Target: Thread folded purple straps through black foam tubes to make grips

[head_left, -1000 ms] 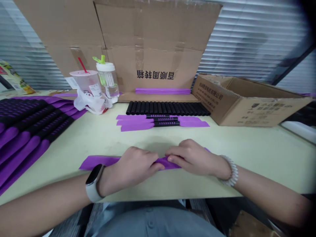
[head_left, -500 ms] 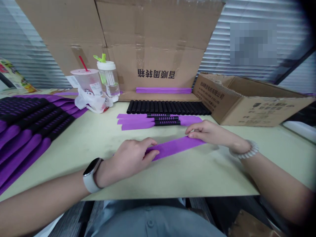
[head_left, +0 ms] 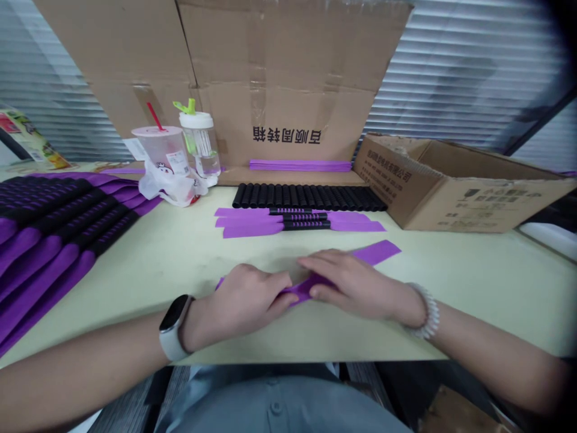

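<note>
Between my hands a flat purple strip (head_left: 377, 251) runs slantwise just over the table; its right end sticks out beyond my right hand and a small left tip shows behind my left hand. My left hand (head_left: 246, 297), below a smartwatch, pinches the strip, which is narrowed and folded there. My right hand (head_left: 351, 282), with a coiled bracelet at the wrist, has its thumb and fingers round the strip close by. Just beyond lie three purple strips with black sleeves (head_left: 306, 225). Behind them is a row of black ribbed tubes (head_left: 311, 197).
Left, a large pile of sleeved purple strips (head_left: 67, 222) covers the table. A lidded cup (head_left: 160, 147) in a plastic bag and a bottle (head_left: 201, 141) stand behind. At right is an open cardboard box (head_left: 487, 201); more purple strips (head_left: 300, 165) lie against the tall cardboard (head_left: 288, 72).
My right hand has slid left along the purple strip, close to my left hand, uncovering the strip's right end. The strip has become pinched narrower between the hands.
</note>
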A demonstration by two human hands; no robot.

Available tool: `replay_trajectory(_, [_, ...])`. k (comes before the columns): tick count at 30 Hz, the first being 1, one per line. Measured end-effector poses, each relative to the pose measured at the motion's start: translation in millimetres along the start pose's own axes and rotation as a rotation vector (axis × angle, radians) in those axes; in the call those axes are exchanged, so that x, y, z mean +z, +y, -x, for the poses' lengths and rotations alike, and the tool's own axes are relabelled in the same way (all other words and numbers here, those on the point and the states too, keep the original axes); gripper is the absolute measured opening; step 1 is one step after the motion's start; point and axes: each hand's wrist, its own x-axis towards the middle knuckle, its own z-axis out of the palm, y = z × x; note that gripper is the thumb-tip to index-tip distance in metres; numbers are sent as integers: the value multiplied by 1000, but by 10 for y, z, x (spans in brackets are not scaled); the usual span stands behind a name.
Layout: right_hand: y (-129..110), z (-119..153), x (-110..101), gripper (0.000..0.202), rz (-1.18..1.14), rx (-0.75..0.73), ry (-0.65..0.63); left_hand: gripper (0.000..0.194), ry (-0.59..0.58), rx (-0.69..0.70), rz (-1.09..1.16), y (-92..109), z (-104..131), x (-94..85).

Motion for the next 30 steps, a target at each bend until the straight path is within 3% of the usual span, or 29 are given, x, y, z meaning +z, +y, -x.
replay_trajectory(4, [-111, 4, 89, 31, -30, -65, -7, 29, -32, 39, 2, 23, 15, 9])
replay_trajectory(12, [343, 32, -73, 31, 19, 59, 131, 17, -36, -93, 154, 27, -18, -102])
replay_trajectory(21, [617, 103, -248, 30, 101, 98, 248, 21, -35, -178, 175, 25, -35, -152])
replay_trajectory(30, [641, 122, -428, 34, 102, 171, 223, 30, -30, -193, 157, -6, -4, -149])
